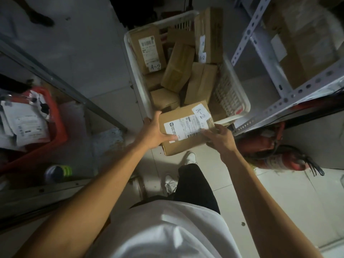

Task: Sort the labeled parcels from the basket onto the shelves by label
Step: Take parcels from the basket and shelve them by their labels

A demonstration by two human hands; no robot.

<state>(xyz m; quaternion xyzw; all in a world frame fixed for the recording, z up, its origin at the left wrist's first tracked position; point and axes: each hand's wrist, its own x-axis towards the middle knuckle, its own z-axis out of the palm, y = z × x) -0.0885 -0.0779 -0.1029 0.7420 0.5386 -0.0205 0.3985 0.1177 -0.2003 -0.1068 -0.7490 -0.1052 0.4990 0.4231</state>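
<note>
Both our left hand (153,132) and right hand (220,137) grip an A-2 parcel (186,130) above the basket (240,101), where perhaps seven parcels remain unsorted.

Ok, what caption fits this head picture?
Both hands hold a brown cardboard parcel labelled A-2 over the white plastic basket.

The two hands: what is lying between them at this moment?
In the head view, a cardboard parcel marked A-2 lies between the left hand and the right hand; both grip its ends above the near rim of the white basket.
</note>
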